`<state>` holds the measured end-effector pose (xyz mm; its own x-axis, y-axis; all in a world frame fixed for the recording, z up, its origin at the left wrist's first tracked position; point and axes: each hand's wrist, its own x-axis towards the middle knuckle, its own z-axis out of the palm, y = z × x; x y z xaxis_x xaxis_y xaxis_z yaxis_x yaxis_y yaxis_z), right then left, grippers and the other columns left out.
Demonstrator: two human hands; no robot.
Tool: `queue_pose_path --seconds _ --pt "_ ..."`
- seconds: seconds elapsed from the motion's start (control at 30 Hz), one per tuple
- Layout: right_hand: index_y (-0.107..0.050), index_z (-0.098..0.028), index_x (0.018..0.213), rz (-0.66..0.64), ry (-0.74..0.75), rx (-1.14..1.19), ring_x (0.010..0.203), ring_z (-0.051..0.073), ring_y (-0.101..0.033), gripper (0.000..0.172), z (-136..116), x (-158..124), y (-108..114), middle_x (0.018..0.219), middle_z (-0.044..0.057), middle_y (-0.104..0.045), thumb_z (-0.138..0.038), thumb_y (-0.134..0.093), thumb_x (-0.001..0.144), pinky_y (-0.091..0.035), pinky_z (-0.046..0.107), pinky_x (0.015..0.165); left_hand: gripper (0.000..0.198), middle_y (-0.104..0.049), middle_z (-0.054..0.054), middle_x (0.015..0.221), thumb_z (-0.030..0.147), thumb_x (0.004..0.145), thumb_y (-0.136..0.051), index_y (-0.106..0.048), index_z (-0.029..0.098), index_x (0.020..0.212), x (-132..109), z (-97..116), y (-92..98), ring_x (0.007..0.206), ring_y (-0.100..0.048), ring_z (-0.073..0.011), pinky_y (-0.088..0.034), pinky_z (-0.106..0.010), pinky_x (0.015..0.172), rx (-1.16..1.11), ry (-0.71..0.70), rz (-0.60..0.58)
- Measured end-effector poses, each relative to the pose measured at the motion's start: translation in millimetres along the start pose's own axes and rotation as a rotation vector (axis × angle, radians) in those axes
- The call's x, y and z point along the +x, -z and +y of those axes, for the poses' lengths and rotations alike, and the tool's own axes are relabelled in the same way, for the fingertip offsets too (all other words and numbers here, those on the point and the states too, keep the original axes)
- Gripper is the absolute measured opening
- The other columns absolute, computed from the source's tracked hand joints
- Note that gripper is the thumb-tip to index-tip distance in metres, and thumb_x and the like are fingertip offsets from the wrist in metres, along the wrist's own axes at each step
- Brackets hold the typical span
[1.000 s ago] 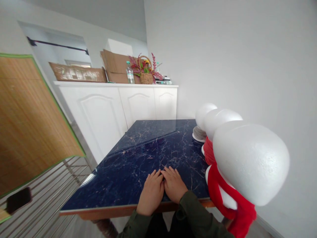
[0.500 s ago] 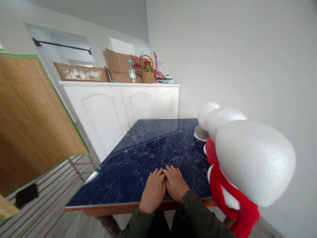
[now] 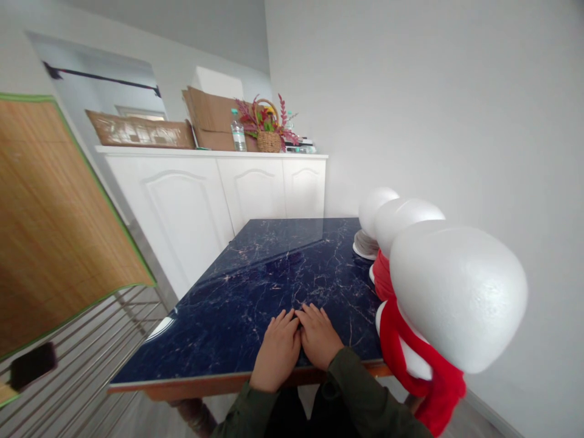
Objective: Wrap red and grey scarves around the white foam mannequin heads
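Note:
Both hands rest palm down at the near edge of a dark blue, marble-patterned table (image 3: 219, 322). My left hand (image 3: 277, 347) lies flat with its fingers pointing forward and holds nothing. Beside it, my right hand (image 3: 317, 334) lies flat too, its fingertips touching or almost touching those of the left. Along the table's right side stand three white foam mannequin heads. The nearest head (image 3: 458, 292) has a bright red scarf (image 3: 396, 340) around its neck. Behind it, the middle head (image 3: 406, 222) wears a red cloth (image 3: 382, 274), and the farthest head (image 3: 376, 207) a grey one (image 3: 366, 243).
A white cabinet (image 3: 182, 207) stands behind the table, bearing cardboard boxes (image 3: 212, 121), a water bottle (image 3: 238, 132) and a flower basket (image 3: 269, 142). At the left are a metal rack (image 3: 104, 340), a bamboo mat (image 3: 59, 231) and a black phone-like object (image 3: 33, 366). A wall (image 3: 433, 109) rises at the right.
The whole view has shifted slightly, so everything appears a little farther left. Both hands keep their flat pose on the table.

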<state>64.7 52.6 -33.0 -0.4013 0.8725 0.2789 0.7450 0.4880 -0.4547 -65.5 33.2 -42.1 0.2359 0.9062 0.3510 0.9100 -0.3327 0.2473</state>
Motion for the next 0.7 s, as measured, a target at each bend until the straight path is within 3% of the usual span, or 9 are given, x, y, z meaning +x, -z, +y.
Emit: queue_pose_path --seconds 0.07,0.17,0.27,0.3,0.37,0.43,0.53,0.6,0.7 --pt "-0.045 -0.011 0.129 0.117 0.041 0.03 0.129 0.025 -0.035 0.048 -1.3 -14.2 -0.1 0.136 0.015 -0.042 -0.011 -0.033 0.083 -0.029 0.047 0.106 0.035 -0.054 -0.009 0.127 0.02 0.086 -0.041 -0.056 0.017 0.117 -0.6 -2.7 -0.9 0.124 -0.043 -0.0254 -0.032 -0.048 0.104 -0.009 -0.007 0.028" --pt "-0.044 -0.015 0.127 0.368 0.147 0.089 0.122 0.02 -0.044 0.045 5.0 -64.0 -2.6 0.128 0.013 -0.05 -0.011 -0.037 0.083 -0.04 0.039 0.1 0.033 -0.055 -0.01 0.126 0.021 0.086 -0.041 -0.057 0.016 0.115 -6.3 -2.6 -3.4 0.121 -0.046 -0.0245 -0.031 -0.05 0.104 -0.047 -0.044 0.12" --pt "-0.056 -0.022 0.098 0.617 0.338 0.099 0.08 0.014 -0.062 0.026 31.9 -132.3 1.5 0.086 0.005 -0.063 -0.01 -0.049 0.076 -0.053 0.023 0.068 0.033 -0.055 -0.009 0.125 0.021 0.088 -0.039 -0.054 0.019 0.117 -15.9 15.1 -6.8 0.118 -0.049 -0.0212 -0.037 -0.048 0.102 -0.158 -0.106 0.176" --pt "-0.056 -0.023 0.083 0.75 0.325 0.084 0.065 0.012 -0.059 0.018 45.5 -153.1 8.3 0.072 0.001 -0.059 -0.008 -0.051 0.075 -0.049 0.019 0.056 0.034 -0.055 -0.008 0.125 0.021 0.088 -0.039 -0.052 0.02 0.119 -18.4 26.6 -8.2 0.117 -0.049 -0.0204 -0.039 -0.046 0.101 -0.206 -0.139 0.165" --pt "-0.051 -0.022 0.071 1.042 0.245 0.027 0.057 0.011 -0.053 0.011 75.4 -184.7 33.9 0.065 -0.001 -0.053 -0.012 -0.056 0.072 -0.044 0.019 0.05 0.038 -0.052 -0.007 0.129 0.022 0.087 -0.041 -0.048 0.022 0.124 -19.2 56.9 -10.8 0.12 -0.047 -0.0199 -0.041 -0.043 0.1 -0.302 -0.239 0.092" --pt "-0.053 -0.02 0.083 1.194 -0.122 0.027 0.069 0.015 -0.055 0.013 102.6 -198.6 71.9 0.079 0.003 -0.055 -0.018 -0.058 0.072 -0.047 0.026 0.061 0.046 -0.046 -0.007 0.135 0.022 0.084 -0.046 -0.042 0.024 0.13 -12.5 92.3 -13.1 0.125 -0.041 -0.021 -0.037 -0.043 0.104 -0.394 -0.352 -0.003" --pt "-0.053 -0.016 0.106 1.129 -0.477 0.071 0.092 0.023 -0.055 0.032 132.7 -188.8 123.4 0.106 0.013 -0.056 -0.03 -0.051 0.076 -0.047 0.041 0.078 0.069 -0.031 -0.012 0.144 0.026 0.078 -0.054 -0.026 0.016 0.14 8.3 140.2 -18.8 0.133 -0.027 -0.0254 -0.028 -0.046 0.109 -0.517 -0.415 -0.075" --pt "-0.057 -0.016 0.105 0.962 -0.479 0.182 0.102 0.026 -0.055 0.036 147.5 -174.0 137.0 0.108 0.013 -0.06 -0.036 -0.046 0.078 -0.044 0.045 0.087 0.08 -0.022 -0.017 0.147 0.03 0.076 -0.056 -0.015 0.009 0.142 21.8 162.4 -25.8 0.136 -0.018 -0.0282 -0.022 -0.048 0.11 -0.579 -0.388 -0.094" --pt "-0.063 -0.017 0.097 0.809 -0.448 0.323 0.104 0.028 -0.057 0.038 164.1 -160.8 127.7 0.102 0.013 -0.065 -0.044 -0.047 0.075 -0.045 0.043 0.09 0.084 -0.013 -0.02 0.148 0.033 0.077 -0.054 -0.01 0.005 0.142 31.8 180.1 -37.1 0.137 -0.01 -0.0293 -0.017 -0.049 0.111 -0.65 -0.332 -0.117"
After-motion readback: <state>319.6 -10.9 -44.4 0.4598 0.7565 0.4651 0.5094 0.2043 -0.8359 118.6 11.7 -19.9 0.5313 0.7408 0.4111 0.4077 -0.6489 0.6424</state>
